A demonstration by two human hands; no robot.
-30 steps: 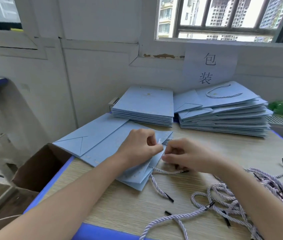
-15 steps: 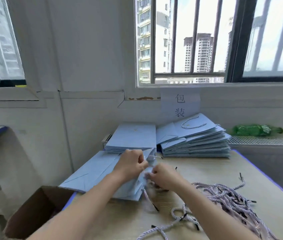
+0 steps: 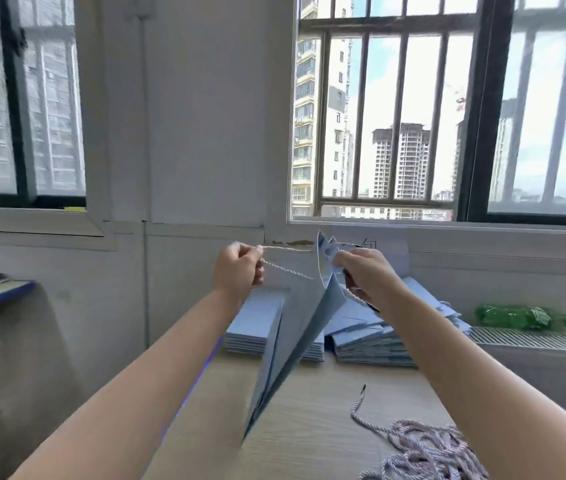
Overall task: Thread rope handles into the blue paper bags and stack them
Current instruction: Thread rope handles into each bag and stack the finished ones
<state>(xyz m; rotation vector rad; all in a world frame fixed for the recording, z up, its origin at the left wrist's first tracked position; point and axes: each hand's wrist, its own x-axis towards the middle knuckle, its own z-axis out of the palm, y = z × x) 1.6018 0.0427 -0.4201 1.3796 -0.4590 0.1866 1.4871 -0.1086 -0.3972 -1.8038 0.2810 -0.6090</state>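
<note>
Two bare hands hold one blue paper bag [image 3: 295, 341] up in the air between them, above the wooden worktop [image 3: 309, 410]. The bag is folded flat and hangs edge-on to the camera, its long axis running from its top edge at hand height down and slightly left to a lower corner close above the worktop. The left hand [image 3: 238, 271], fingers curled, pinches two strands of twisted rope handle [image 3: 286, 270] and draws them out sideways to the left, taut from the bag's top. The right hand [image 3: 361, 275] grips the bag's top edge on the other side, with another strand of rope passing under its fingers. The hands are apart, level with each other, the bag's top between them and nearer the right hand. Behind lie two stacks of blue bags [image 3: 371, 341] on the worktop. A tangle of loose ropes [image 3: 423, 448] lies at lower right. Judging by this, the handle is being pulled through its holes.
</note>
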